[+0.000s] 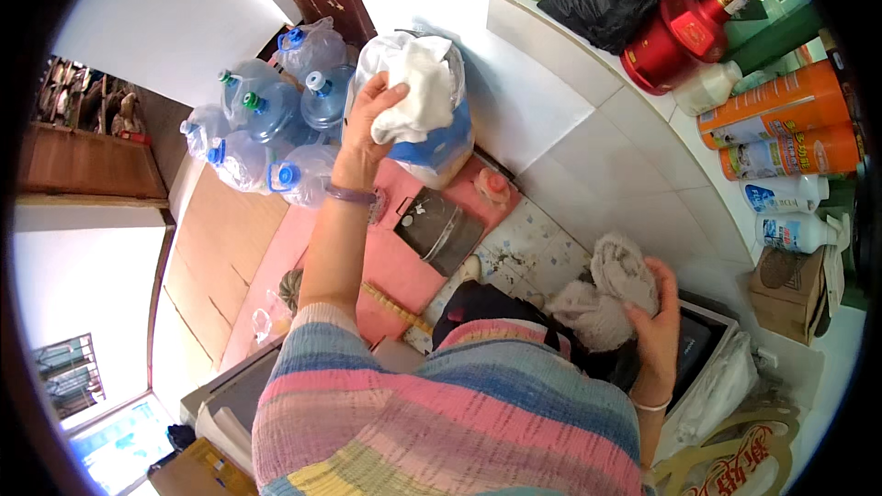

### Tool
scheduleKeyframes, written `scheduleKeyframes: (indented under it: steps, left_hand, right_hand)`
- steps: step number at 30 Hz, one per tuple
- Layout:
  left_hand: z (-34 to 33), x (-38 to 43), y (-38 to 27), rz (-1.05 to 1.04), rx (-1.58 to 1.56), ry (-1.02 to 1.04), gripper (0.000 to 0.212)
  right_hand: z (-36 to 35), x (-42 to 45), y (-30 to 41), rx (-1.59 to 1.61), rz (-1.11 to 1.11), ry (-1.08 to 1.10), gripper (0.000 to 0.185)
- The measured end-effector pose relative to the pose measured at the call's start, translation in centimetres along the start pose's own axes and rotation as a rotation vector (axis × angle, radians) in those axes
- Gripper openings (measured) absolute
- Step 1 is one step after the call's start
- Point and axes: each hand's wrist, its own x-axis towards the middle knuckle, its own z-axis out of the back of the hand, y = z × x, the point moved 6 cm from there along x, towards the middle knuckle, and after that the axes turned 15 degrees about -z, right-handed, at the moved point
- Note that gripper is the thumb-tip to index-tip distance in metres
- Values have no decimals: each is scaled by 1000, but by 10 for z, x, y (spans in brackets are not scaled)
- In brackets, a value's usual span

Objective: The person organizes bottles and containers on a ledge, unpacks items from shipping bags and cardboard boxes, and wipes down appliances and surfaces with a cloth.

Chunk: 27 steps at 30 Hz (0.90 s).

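Observation:
My left hand [372,110], with a purple bangle at the wrist, stretches forward and pinches a crumpled white cloth [419,89] between thumb and fingers. Just beneath the cloth stands a blue-and-white container [441,145], its top lined with a clear plastic bag; the cloth hides much of its opening. Close to my body on the right, my right hand [654,310] grips a fluffy grey item [610,289], made of soft pile fabric. Its folds hide its exact kind. A black appliance [692,351] lies partly behind that hand.
Several large plastic water bottles [275,117] crowd the floor at left. A dark metal box [439,231] and a bamboo stick [396,306] lie on the pink floor covering [372,248]. Along the right, a tiled ledge [620,100] carries orange spray cans [778,110] and a red bottle [675,41].

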Motion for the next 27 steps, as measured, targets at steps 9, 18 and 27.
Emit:
scheduleKeyframes:
  steps: [9, 18, 27]
  left_hand:
    - [-104, -82, 19, -45, 145, -101, 23]
    - [-149, -94, -4, -317, 394, -39, 35]
    - [-162, -101, 48, -299, 568, -112, 37]
  right_hand:
    - [31, -15, 97, 104, 674, -414, 55]
    - [25, 65, 3, -121, 174, 71, 35]
    - [-10, 8, 34, -502, 649, -100, 35]
